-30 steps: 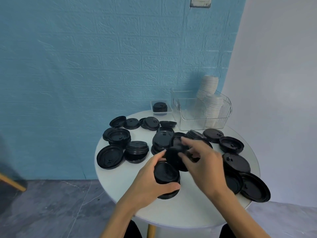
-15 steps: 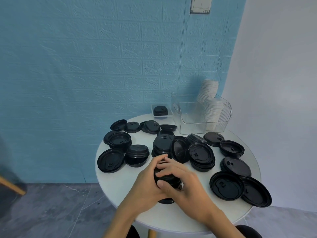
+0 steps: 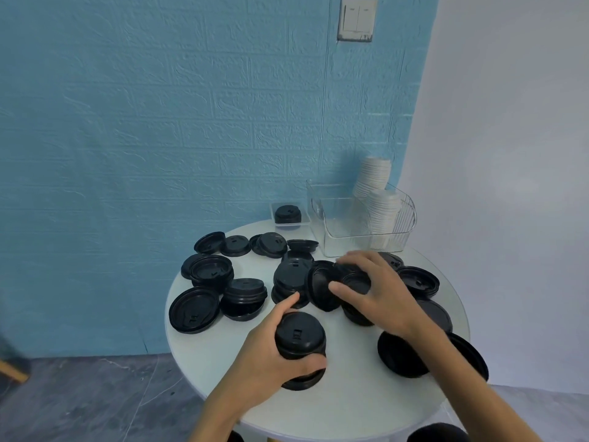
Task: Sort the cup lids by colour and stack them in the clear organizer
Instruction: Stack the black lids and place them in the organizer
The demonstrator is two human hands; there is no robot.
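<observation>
Many black cup lids lie scattered and in small piles on the round white table. My left hand grips a stack of black lids standing near the table's front. My right hand reaches over the middle pile, its fingers curled round a black lid on top of it. The clear organizer stands at the back right with two stacks of white lids inside.
A small clear tray holding a short stack of black lids sits left of the organizer, against the blue wall. Large black lids lie at the table's right edge, under my right forearm. More lids lie at the left edge.
My right hand left the stack in my left hand and moved up and right to the middle pile. My left hand keeps holding the stack.
</observation>
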